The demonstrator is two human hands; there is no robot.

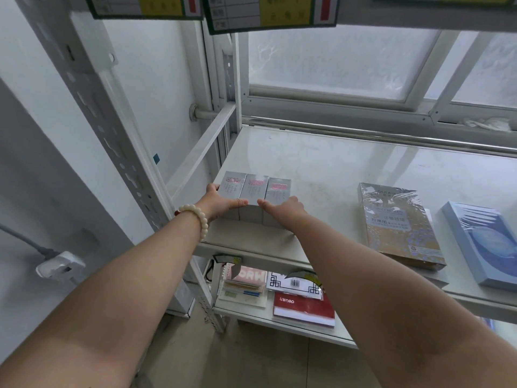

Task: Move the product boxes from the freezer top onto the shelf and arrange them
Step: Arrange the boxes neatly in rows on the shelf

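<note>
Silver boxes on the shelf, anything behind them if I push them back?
Nothing visible. Behind the silver boxes, held between left hand and right hand, the shelf is bare to its back rail; the gold box lies apart, to the right.

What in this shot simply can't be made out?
Head view only:
Silver boxes: fronts partly covered by left hand and right hand; print too small.
Blue box: cut off by right edge.
Hanging labels: cut by top edge, blurred.
Lower-shelf stationery: partly behind right forearm.
Freezer top: outside the frame.
</note>
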